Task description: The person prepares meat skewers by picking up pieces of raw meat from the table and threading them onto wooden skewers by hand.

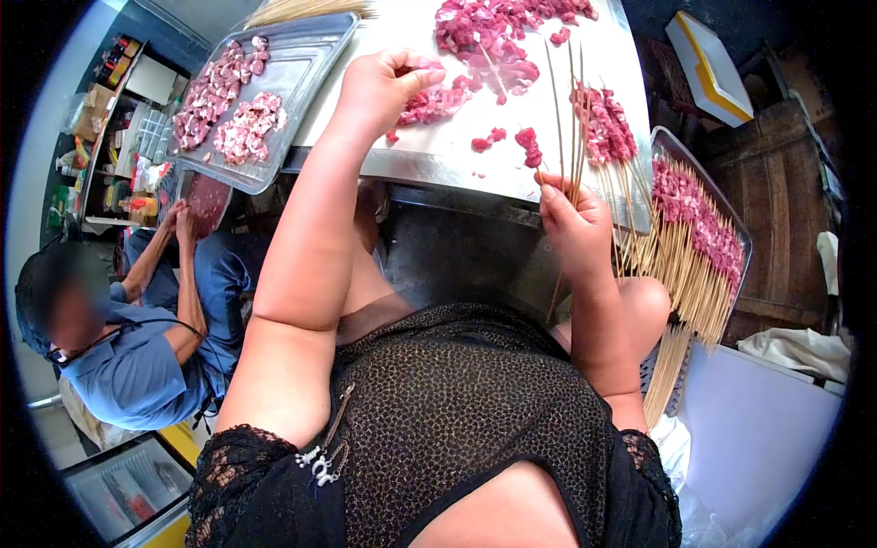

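Note:
My right hand (pixel 574 224) is closed round several thin bamboo skewers (pixel 575 119) at the table's front edge. Chunks of red meat (pixel 528 146) are threaded on one of them, just above my thumb. Over the table, my left hand (pixel 388 87) has its thumb and fingers pinched together. Whether a small piece is between its fingertips I cannot make out. Below and beside it lie loose pieces of cut meat (pixel 434 105), with a larger heap of meat (pixel 498 27) farther back. Finished meat skewers (pixel 607 128) rest on the table's right side.
A metal tray (pixel 315 78) with two piles of meat overhangs the table's left side. More loaded skewers fill another tray (pixel 656 142) at the right. A person in blue (pixel 146 356) sits at the left beside a red basin (pixel 208 201). Bare skewers (pixel 315 11) lie at the back.

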Action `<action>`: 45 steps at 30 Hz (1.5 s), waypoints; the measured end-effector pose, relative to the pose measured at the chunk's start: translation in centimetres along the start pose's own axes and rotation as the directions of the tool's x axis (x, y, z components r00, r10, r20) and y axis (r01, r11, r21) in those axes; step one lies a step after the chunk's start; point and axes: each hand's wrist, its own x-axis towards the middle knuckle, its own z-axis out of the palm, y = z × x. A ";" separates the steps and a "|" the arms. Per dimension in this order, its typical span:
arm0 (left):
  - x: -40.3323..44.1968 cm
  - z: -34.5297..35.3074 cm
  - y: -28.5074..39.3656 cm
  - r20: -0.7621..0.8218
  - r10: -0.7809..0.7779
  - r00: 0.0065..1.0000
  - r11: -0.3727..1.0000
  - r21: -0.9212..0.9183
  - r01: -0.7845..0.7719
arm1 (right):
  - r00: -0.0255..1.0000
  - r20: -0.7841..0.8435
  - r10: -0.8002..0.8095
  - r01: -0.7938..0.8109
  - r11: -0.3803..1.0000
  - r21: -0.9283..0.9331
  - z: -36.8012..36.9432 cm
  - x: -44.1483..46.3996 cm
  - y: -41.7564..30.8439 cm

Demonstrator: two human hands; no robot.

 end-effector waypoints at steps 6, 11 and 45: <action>0.0 -0.3 0.3 0.094 -0.028 0.995 0.878 -0.474 0.070 | 1.000 0.023 0.012 -0.010 0.998 -0.054 0.3 -0.4 -0.5; -0.3 0.6 1.2 0.186 -0.010 0.983 0.650 -0.746 0.148 | 0.999 0.039 -0.031 0.037 0.986 -0.163 0.2 -0.5 -0.3; -0.8 1.8 1.4 0.329 0.025 0.944 0.640 -0.731 0.238 | 0.974 0.073 -0.217 0.226 0.869 -0.440 0.3 -0.7 0.2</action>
